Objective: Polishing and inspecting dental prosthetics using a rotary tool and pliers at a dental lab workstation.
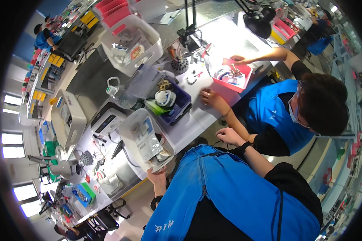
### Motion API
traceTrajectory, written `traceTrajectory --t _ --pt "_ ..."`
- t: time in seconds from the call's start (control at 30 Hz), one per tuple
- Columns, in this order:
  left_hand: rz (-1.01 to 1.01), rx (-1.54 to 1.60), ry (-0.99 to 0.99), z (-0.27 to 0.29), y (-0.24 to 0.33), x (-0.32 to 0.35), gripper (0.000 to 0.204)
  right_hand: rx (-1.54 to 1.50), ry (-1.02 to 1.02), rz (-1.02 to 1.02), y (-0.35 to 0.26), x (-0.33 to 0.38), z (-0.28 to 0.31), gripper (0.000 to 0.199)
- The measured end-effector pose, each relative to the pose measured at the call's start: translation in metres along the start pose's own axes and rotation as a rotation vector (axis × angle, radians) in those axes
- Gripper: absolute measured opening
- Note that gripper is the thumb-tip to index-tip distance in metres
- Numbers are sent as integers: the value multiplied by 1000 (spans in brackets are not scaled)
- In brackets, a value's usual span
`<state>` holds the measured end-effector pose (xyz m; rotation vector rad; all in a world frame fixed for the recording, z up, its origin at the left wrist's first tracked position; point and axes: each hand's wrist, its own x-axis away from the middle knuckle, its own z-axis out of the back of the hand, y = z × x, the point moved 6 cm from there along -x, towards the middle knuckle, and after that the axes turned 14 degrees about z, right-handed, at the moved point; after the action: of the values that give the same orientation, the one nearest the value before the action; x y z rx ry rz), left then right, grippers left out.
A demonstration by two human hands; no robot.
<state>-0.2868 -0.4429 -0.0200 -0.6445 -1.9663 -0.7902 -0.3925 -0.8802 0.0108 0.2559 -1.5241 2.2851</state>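
My left hand [157,176] is at the near corner of a translucent white plastic bin [167,141], with its fingers closed on the edge. The bin holds clear plastic packets and small parts. My right hand [229,136] hangs in front of the bench, beside a co-worker's forearm [233,118]. Its fingers are curled in, and whatever may be inside them is hidden. Right of the white bin, an open dark blue box [181,113] contains a white rounded item [165,97], a gold-coloured piece and a green packet.
A co-worker in a blue vest [275,96] sits at the right, one hand over a red bin [231,86]. A black desk lamp [259,24], large clear bottle [122,96], white-and-black device [107,120] and another white bin [147,60] stand on the bench.
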Motion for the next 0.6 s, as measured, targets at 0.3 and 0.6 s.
traceTrajectory --t 0.3,0.6 --pt "-119 -161 33 26 13 -4 49 19 -113 231 -62 -33 -16 33" --pt "-114 -296 113 9 16 17 46 -195 -143 287 -117 -61 -9 30"
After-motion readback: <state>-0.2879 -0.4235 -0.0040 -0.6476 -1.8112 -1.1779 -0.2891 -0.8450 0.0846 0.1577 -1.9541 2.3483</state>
